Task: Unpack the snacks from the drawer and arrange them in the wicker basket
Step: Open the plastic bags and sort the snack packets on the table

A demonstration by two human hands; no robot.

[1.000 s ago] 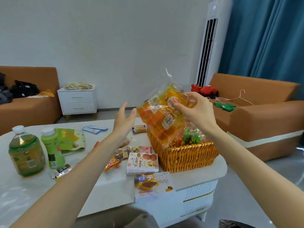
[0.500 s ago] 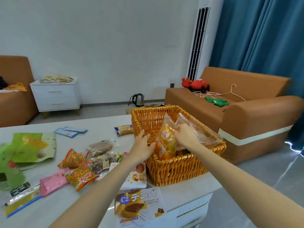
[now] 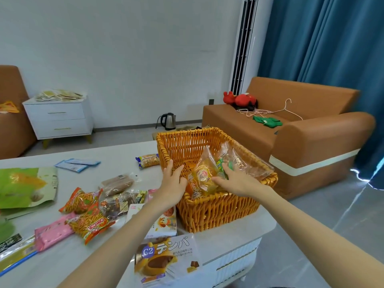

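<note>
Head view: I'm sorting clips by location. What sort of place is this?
Most likely a home living room: a brown sofa in front of blue curtains, a tall standing air conditioner by the wall, and a low table holding snacks and a wicker basket.

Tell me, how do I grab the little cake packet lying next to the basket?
Pinch the little cake packet across its narrow middle, coming down from above. It lies flat on the table with both long sides free. Its right end sits right up by the wicker basket wall, so I'd probably avoid reaching in from that side.
</note>
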